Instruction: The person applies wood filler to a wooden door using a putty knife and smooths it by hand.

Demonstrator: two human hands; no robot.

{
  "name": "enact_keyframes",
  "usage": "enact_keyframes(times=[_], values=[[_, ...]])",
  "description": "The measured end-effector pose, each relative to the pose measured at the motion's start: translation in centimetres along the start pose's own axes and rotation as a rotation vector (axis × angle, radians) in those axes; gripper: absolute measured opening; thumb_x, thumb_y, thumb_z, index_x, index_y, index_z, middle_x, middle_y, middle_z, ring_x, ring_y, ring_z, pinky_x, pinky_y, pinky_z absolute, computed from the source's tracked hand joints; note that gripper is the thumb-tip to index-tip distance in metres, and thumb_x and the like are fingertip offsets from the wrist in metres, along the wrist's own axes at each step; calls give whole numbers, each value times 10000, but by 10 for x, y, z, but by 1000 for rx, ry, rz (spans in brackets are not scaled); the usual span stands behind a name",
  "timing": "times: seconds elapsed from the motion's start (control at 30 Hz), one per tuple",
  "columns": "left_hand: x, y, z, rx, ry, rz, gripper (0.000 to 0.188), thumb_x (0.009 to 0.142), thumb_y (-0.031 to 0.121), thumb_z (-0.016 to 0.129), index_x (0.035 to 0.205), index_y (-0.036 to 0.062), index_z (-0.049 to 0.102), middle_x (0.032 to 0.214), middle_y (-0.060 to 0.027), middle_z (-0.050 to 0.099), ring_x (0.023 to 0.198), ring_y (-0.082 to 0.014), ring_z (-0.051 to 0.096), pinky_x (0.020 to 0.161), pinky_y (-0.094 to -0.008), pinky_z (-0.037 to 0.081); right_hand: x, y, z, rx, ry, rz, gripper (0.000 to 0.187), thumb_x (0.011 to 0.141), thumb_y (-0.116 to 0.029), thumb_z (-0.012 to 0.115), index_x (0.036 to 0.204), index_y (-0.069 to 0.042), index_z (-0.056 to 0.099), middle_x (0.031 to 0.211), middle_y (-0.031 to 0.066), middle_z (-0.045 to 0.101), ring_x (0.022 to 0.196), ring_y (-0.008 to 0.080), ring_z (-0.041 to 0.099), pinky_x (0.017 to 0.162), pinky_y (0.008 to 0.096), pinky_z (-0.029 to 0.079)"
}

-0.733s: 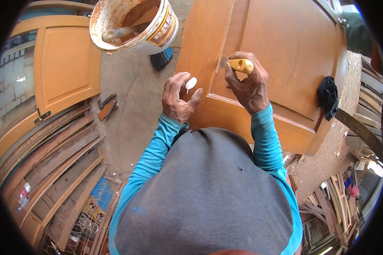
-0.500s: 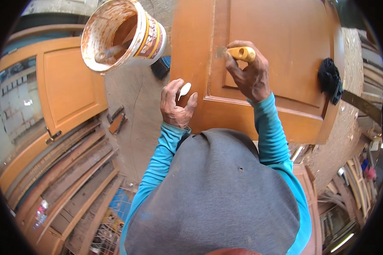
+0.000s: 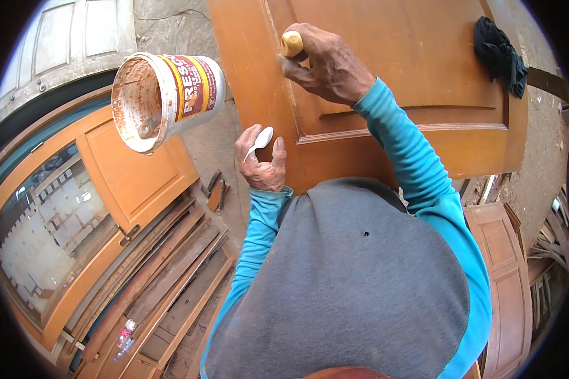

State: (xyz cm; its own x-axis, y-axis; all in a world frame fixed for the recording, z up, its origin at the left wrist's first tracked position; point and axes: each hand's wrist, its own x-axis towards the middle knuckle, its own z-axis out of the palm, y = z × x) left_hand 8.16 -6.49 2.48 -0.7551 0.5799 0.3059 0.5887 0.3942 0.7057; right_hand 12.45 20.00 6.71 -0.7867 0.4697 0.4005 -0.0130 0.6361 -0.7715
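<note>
A brown wooden panel door (image 3: pixel 411 63) lies flat in front of me. My right hand (image 3: pixel 336 68) is closed round the yellow handle (image 3: pixel 291 43) of a putty knife, over the moulding groove along the door's inset panel. Its blade is hidden by the hand. At the door's near left edge, my left hand (image 3: pixel 260 163) has a small white spoon-shaped piece (image 3: pixel 263 136) between its curled fingers, with the thumb apart. Left of the door stands a white tub (image 3: pixel 189 91), smeared inside with reddish-brown paste; a stick or handle end shows within.
A black cloth (image 3: pixel 499 54) lies on the door's far right part. At left are a glazed orange-brown door (image 3: pixel 136 170) and stacked planks (image 3: pixel 164 278). A small block-like tool (image 3: pixel 217 194) sits on the floor. Another panel door (image 3: pixel 499 278) stands at lower right.
My right hand with the putty knife has moved farther away and left along the groove. The left hand still holds the white piece. The whole view has shifted and turned.
</note>
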Motion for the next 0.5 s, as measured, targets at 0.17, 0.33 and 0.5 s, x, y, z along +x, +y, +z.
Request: enact_keyframes(times=[0.17,0.33,0.5], values=[[0,0,0,10,9,7,445,844,214,859,1210,16,704,1214,-187,694,1139,-379,675,1011,-477,537,-1,1,-4,99,-46,37,239,921,-125,780,1056,-11,619,921,155,674,808,315,725,739,381,614],[0,1,-1,28,0,10,440,847,214,853,1210,16,702,1210,-189,697,1141,-379,676,1014,-476,535,-2,-2,-3,33,-66,-47,233,937,-138,778,1048,-10,618,892,147,673,786,301,717,736,378,620],[2,3,-1,51,-15,47,417,907,190,806,1254,-4,679,1235,-201,680,1148,-352,674,1006,-445,536,0,4,-5,86,-83,37,238,938,-142,775,1053,-7,617,897,142,683,778,312,712,734,383,618]])
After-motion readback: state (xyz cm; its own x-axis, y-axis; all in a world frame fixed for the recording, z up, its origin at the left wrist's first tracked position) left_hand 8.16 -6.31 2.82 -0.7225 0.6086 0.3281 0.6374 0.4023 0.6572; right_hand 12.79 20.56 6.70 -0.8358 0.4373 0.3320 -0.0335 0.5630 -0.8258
